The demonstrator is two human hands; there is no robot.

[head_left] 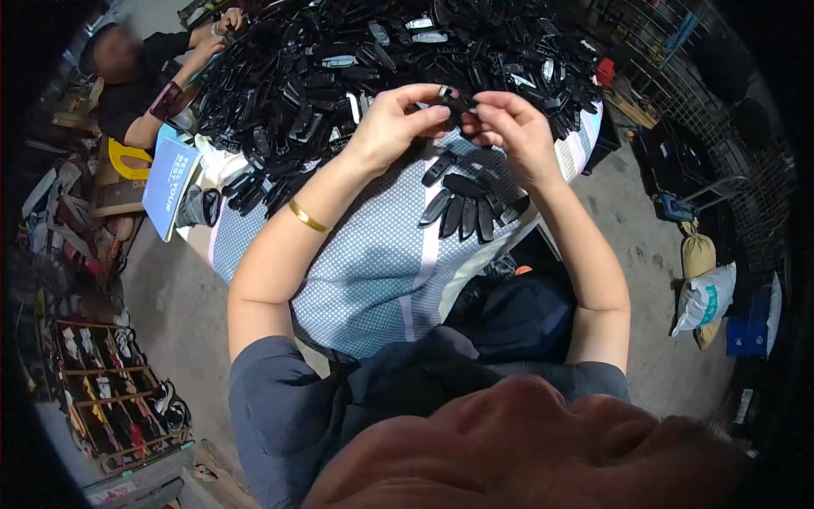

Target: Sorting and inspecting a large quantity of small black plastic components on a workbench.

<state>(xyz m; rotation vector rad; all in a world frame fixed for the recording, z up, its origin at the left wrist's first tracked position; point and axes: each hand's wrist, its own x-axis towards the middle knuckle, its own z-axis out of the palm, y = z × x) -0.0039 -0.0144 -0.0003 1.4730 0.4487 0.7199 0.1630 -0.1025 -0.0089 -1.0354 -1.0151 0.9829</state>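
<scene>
My left hand [392, 127] and my right hand [521, 136] meet over the near side of a large heap of black parts [288, 102]. Between their fingertips is a small black plastic part [459, 103], pinched from both sides. Fingers cover much of it, so its exact kind cannot be made out. Just below my right hand, several elongated black parts [466, 216] lie side by side, fanned out on the patterned cloth [365, 267]. One more black part [438, 169] rests above that group, close to the heap.
At the far left, a co-worker's hands [216, 38] are at the heap's edge. A blue booklet [170, 188] and a white crumpled bag [222, 161] sit by the table's left edge. Sacks [705, 293] stand on the floor at right; a divided rack [119, 390] stands lower left.
</scene>
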